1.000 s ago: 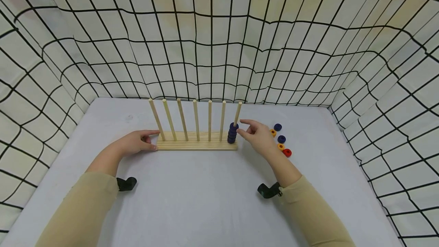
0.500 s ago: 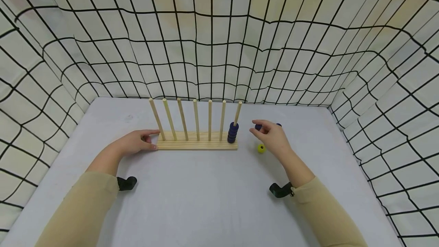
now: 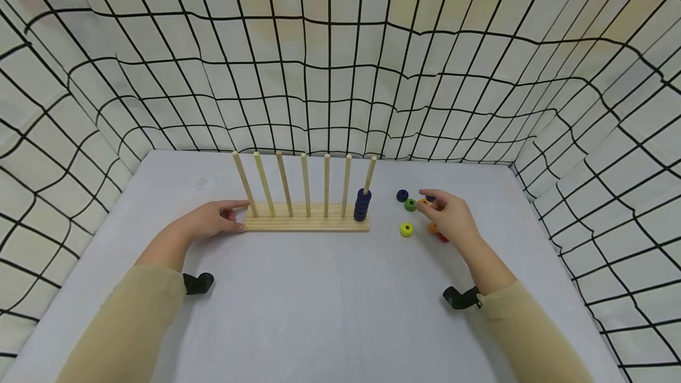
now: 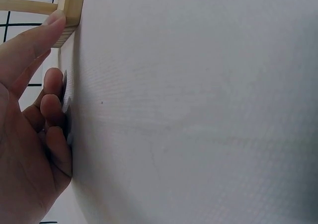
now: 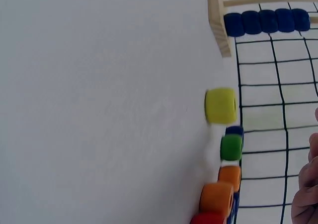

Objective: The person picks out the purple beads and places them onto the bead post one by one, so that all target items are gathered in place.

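Note:
A wooden peg rack (image 3: pixel 308 227) with several upright pegs stands on the white table. My left hand (image 3: pixel 210 221) holds its left end, thumb at the near corner and index finger along the far side; the left wrist view shows the thumb on the wood. Several navy beads (image 3: pixel 362 205) are stacked on the rightmost peg. My right hand (image 3: pixel 452 217) hovers over loose beads with thumb and index apart, nothing between them. Near its fingertips are a green bead (image 3: pixel 410 205) and a navy bead (image 3: pixel 402 195); the hand partly covers an orange bead (image 3: pixel 433 227) and a red bead (image 3: pixel 443 238).
A yellow bead (image 3: pixel 407 230) lies between the rack and the right hand. Black netting (image 3: pixel 330 81) over white walls encloses the back and sides of the table (image 3: pixel 319 312). A dark wrist camera (image 3: pixel 461 298) sticks out under the right sleeve.
The right hand has moved right, from the navy stack to over the loose beads, uncovering the yellow, green and one navy bead. The left hand and rack stay in place.

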### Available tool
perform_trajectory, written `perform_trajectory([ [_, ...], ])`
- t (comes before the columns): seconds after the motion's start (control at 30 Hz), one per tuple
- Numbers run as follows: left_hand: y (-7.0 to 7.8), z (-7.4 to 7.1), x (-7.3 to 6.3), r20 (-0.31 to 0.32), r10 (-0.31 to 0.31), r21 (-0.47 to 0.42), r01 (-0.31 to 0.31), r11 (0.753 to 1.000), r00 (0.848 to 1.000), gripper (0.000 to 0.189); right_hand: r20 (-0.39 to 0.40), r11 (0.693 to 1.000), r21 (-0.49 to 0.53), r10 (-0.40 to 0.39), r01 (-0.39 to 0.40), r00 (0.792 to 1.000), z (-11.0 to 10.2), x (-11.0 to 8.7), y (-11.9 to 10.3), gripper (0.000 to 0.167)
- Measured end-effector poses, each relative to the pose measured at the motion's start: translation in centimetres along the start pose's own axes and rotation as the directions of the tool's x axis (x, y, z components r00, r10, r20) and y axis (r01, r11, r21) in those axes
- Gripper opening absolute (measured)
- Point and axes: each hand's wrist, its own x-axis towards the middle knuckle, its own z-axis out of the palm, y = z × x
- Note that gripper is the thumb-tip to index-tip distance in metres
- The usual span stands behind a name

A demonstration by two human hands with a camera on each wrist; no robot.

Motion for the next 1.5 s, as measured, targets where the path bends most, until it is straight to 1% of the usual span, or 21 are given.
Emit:
perform_trajectory([
  [0.2,0.0,-0.1,0.0,-0.003,0.009,0.009,-0.009,1.000,1.000,0.074,-0.001,0.999,-0.020,0.030,-0.030,1.000,-1.1,-0.2,1.8,0.045],
  [0.37,0.2,-0.1,-0.1,-0.004,0.007,0.008,-0.007,1.000,1.000,0.074,-0.020,0.998,-0.061,0.026,-0.027,0.999,-1.8,-0.3,3.0,0.045],
  [0.53,0.2,0.0,0.0,-0.005,0.002,0.005,-0.002,1.000,1.000,0.073,-0.012,0.995,-0.094,0.020,-0.021,1.000,-2.4,-0.2,4.0,0.046],
  [0.67,0.3,0.0,0.0,-0.004,0.004,0.006,-0.004,1.000,1.000,0.074,0.019,0.994,-0.108,0.032,-0.030,0.999,-2.6,-0.1,4.6,0.046],
  [0.8,0.5,-0.1,-0.2,-0.003,0.004,0.010,-0.004,1.000,1.000,0.074,0.067,0.991,-0.126,0.044,-0.035,0.997,-2.7,0.2,5.1,0.046],
  [1.1,0.4,-0.1,-0.1,-0.004,0.000,-0.002,0.000,1.000,1.000,0.074,0.151,0.979,-0.197,0.086,-0.055,0.985,-2.8,0.9,6.0,0.047],
  [1.3,0.2,-0.1,0.0,-0.001,0.005,-0.009,-0.005,1.000,1.000,0.074,0.180,0.976,-0.206,0.102,-0.064,0.978,-2.7,1.2,6.7,0.048],
  [1.5,0.3,-0.1,0.0,0.003,0.014,-0.008,-0.014,1.000,1.000,0.076,0.208,0.976,-0.208,0.108,-0.064,0.972,-2.6,1.4,6.7,0.049],
])
